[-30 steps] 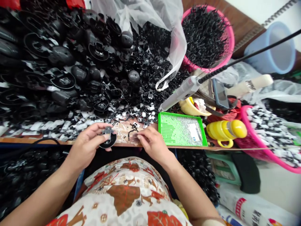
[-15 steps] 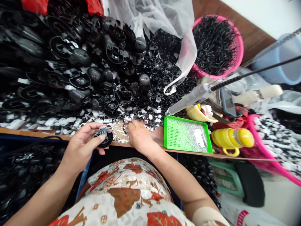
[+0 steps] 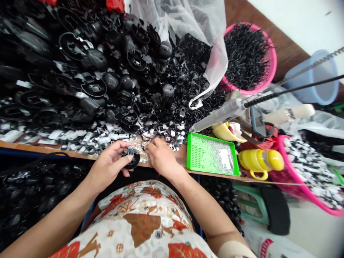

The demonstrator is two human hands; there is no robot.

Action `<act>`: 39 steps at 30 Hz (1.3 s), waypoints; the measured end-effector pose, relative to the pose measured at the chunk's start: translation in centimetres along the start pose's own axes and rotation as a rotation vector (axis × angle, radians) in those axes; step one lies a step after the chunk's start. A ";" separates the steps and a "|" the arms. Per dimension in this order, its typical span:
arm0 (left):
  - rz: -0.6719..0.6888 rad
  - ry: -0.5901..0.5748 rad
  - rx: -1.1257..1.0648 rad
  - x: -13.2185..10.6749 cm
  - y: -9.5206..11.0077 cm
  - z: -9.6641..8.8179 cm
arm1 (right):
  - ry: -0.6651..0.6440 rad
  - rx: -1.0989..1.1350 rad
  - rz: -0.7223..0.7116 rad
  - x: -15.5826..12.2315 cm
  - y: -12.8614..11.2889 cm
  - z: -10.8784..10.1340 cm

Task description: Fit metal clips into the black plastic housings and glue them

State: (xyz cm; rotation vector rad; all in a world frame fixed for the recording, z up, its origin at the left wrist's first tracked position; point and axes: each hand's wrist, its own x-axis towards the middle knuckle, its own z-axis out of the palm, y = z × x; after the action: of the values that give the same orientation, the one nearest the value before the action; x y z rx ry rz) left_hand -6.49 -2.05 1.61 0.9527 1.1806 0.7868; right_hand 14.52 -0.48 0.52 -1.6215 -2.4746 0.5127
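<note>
My left hand (image 3: 109,165) is closed on a round black plastic disc (image 3: 132,160) with a small metal piece on top, held at the near edge of the wooden bench (image 3: 177,157). My right hand (image 3: 161,157) sits just right of the disc, fingers curled down among small black and metal clips (image 3: 146,143) on the bench; what its fingertips pinch is hidden. The two hands are almost touching.
A big heap of black plastic parts (image 3: 94,71) fills the bench behind. A green tray of small screws (image 3: 212,156), a grey power screwdriver (image 3: 220,114), a yellow jug (image 3: 259,160), pink baskets (image 3: 249,53) (image 3: 309,172) and a clear bag (image 3: 188,21) lie to the right.
My left hand brought the disc rightward toward my right hand. My right hand moved left from the bench edge into the small clips and now sits beside the disc.
</note>
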 end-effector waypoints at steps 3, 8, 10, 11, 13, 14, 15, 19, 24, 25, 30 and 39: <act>-0.003 0.003 -0.007 -0.1 0.0 0.2 | -0.012 -0.022 -0.017 -0.1 0.4 -0.7; 0.031 0.081 -0.027 -0.2 0.0 -0.3 | 0.077 0.034 0.043 0.0 -0.3 -0.7; 0.042 0.079 -0.028 -0.1 0.0 -0.4 | 0.063 0.012 0.039 0.5 -1.1 -0.1; 0.040 0.067 -0.025 -0.1 0.0 -0.5 | 0.051 -0.001 0.041 0.6 -1.5 0.2; 0.017 0.034 0.001 0.0 -0.1 -0.4 | 0.053 0.011 0.061 0.8 -1.9 0.3; -0.001 0.017 0.025 0.0 -0.1 -0.2 | 0.071 0.044 0.077 0.8 -1.8 0.2; -0.020 -0.001 0.053 0.1 -0.1 -0.1 | 0.096 0.088 0.095 0.6 -1.7 0.0; -0.063 -0.051 0.148 0.1 -0.3 0.7 | 0.172 0.208 0.146 0.0 -0.9 -0.9; -0.038 -0.024 0.194 -0.2 -0.3 0.3 | 0.058 0.026 0.114 1.0 -1.9 0.0; -0.045 -0.023 0.207 -0.3 -0.3 0.1 | 0.033 -0.026 0.108 1.3 -2.2 0.2; -0.060 -0.050 0.183 -0.4 -0.7 0.0 | 0.113 0.069 0.132 1.4 -1.7 -0.2; 0.047 0.042 -0.033 0.4 -0.3 3.0 | 0.365 0.615 0.021 -2.3 -3.2 -0.1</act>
State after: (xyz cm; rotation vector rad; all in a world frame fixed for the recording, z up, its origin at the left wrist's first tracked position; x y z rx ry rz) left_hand -3.46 -2.44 1.49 0.9436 1.1819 0.8651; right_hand 12.75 -3.71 1.87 -1.3396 -1.7963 0.7983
